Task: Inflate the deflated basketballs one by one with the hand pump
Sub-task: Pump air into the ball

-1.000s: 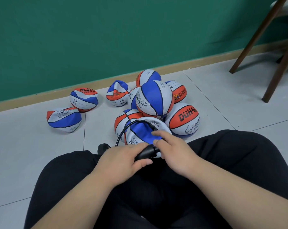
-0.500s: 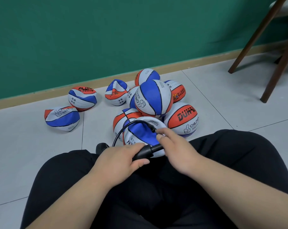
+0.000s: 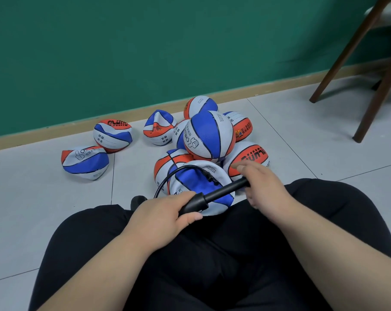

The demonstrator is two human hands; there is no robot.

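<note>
A black hand pump [image 3: 209,197] lies across my lap. My left hand [image 3: 165,215] grips its barrel. My right hand [image 3: 264,187] holds the handle end, with the piston rod drawn out between the two hands. The pump's black hose [image 3: 174,176] loops up and over to a needle stuck in a dented blue and white basketball [image 3: 196,182] resting between my knees. Behind it lies a pile of red, white and blue balls, with a round, full one [image 3: 209,135] on top.
Three crumpled flat balls [image 3: 84,162] [image 3: 112,135] [image 3: 158,129] lie apart at the left near the wooden skirting and green wall. Brown furniture legs [image 3: 374,102] stand at the right on grey floor tiles. My black-trousered legs fill the foreground.
My right hand has moved right and away from my left, pulling the pump's piston rod out of the barrel. My left hand stays on the barrel.
</note>
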